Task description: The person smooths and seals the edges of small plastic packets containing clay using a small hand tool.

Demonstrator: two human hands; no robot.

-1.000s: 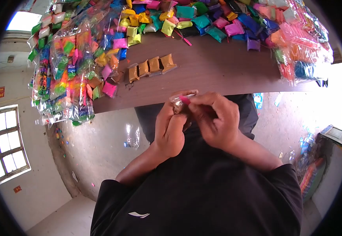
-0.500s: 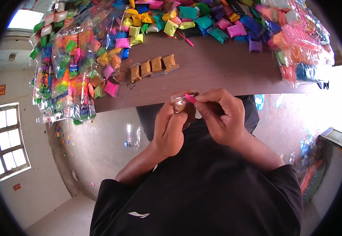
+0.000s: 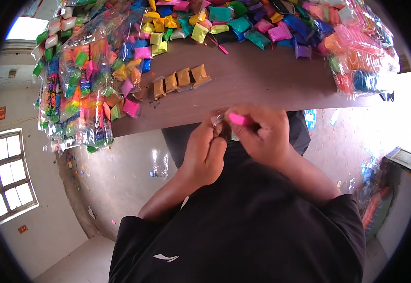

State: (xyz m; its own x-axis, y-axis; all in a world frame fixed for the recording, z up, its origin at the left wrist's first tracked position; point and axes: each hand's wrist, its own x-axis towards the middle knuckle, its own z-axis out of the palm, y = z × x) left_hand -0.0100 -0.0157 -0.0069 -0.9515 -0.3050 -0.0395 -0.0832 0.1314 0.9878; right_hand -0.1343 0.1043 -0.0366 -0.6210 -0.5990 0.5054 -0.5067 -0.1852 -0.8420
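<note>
- Pinching a bright pink piece (image 3: 239, 119) between thumb and fingers, the right hand (image 3: 266, 132) is blurring with motion.
- Closing its thumb and fingers around a small clear packet (image 3: 218, 120), the left hand (image 3: 204, 150) is holding it just below the near edge of the table (image 3: 262, 80); the fingers are hiding most of the packet.
- Changing since half a second ago: the pink piece was lying across the packet's clear edge, and now it is showing just to the right of that edge, while less of the clear film is standing above the left hand.
- Judging from that, the pink piece is probably coming away from the packet, with the left hand doing the steadying and the right hand the moving; whether the two are touching underneath, I cannot tell.
- Staying as they were, four brown packets (image 3: 182, 78) are lying in a row on the table, apart from both hands.
- Behind them, a heap of coloured packets (image 3: 240, 24) is covering the far side, and clear-bagged bundles are flanking it on the left (image 3: 85, 78) and the right (image 3: 359, 54).
</note>
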